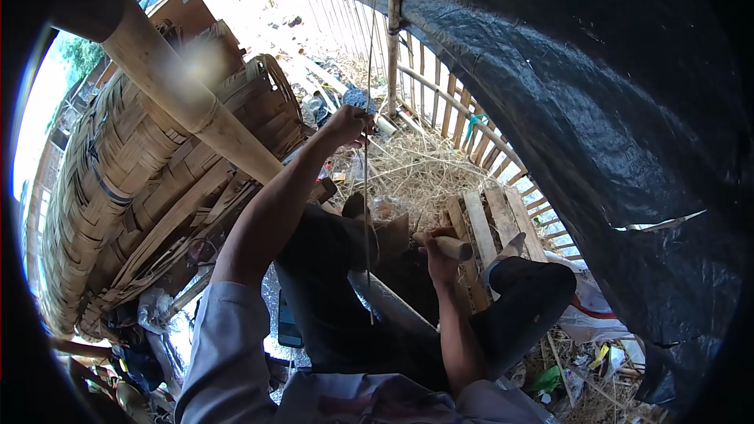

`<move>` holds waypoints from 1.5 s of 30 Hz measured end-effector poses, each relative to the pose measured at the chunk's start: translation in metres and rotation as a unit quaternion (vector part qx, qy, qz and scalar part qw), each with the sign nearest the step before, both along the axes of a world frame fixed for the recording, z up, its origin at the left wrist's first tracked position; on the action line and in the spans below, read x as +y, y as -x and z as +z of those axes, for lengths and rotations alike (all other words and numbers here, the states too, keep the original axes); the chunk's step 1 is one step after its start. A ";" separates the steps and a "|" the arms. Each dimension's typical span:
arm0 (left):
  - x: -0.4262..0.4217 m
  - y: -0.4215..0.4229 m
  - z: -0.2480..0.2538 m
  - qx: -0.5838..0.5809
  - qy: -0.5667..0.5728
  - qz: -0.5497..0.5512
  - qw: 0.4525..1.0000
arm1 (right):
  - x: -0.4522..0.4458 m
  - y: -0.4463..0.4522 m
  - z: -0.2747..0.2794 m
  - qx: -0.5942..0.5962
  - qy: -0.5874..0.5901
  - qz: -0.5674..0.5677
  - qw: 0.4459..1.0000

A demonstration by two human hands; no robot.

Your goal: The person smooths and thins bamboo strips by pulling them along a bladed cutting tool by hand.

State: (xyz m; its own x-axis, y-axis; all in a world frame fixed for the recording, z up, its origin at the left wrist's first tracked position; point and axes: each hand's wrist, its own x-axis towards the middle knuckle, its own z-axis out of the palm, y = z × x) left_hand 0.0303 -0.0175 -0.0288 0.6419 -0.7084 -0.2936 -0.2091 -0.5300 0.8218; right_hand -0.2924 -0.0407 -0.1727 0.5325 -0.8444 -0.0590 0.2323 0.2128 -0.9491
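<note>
A seated person's left hand (349,124), raised in front of the body, has its grip closed around a long, thin strip (366,188) that stands nearly upright and reaches down over the dark trousers (330,330). Lower and to the right, the right hand (441,261) has its grip wrapped around a thick, round wooden handle (457,248) above the lap. Large woven basketwork (149,157) fills the left side, dry straw (428,161) covers the ground ahead, and a black tarp (597,110) hangs at right.
</note>
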 end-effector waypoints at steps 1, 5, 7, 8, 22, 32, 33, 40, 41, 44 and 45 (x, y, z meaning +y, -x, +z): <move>-0.001 0.000 0.001 0.024 0.007 0.024 0.999 | 0.004 0.000 0.005 0.003 0.057 0.041 0.998; -0.002 0.008 0.013 0.052 -0.009 0.068 0.996 | 0.016 -0.002 0.043 0.026 0.309 0.152 0.939; -0.005 0.006 0.015 0.047 -0.018 0.078 0.996 | 0.028 -0.004 0.056 0.017 0.265 0.209 0.941; -0.005 0.005 0.014 0.048 -0.019 0.080 0.995 | 0.028 -0.001 0.066 0.021 0.318 0.245 0.916; 0.015 0.006 0.024 0.044 0.018 0.154 0.987 | 0.054 0.004 0.130 -0.107 0.485 0.186 0.848; -0.008 0.009 0.018 0.077 0.095 0.156 0.980 | 0.063 -0.005 0.186 -0.063 0.611 0.170 0.770; -0.007 0.012 0.020 0.074 0.131 0.157 0.976 | 0.064 -0.006 0.189 -0.062 0.614 0.172 0.768; -0.003 0.024 0.025 0.054 0.172 0.173 0.968 | 0.076 0.000 0.215 -0.107 0.626 0.143 0.759; 0.002 0.032 0.032 0.059 0.184 0.179 0.965 | 0.077 0.003 0.221 -0.111 0.602 0.140 0.778; 0.012 0.040 0.036 0.102 0.170 0.043 0.979 | 0.080 0.006 0.237 -0.110 0.575 0.077 0.807; 0.017 0.050 0.043 0.108 0.169 0.022 0.979 | 0.076 0.009 0.238 -0.114 0.552 0.091 0.821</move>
State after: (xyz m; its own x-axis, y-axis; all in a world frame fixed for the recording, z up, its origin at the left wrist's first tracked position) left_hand -0.0198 -0.0004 0.0144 0.6219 -0.7622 -0.1798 0.0061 -0.2249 0.9744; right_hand -0.3019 0.0350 0.0654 0.5469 -0.2223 0.8072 0.4896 -0.6971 -0.5237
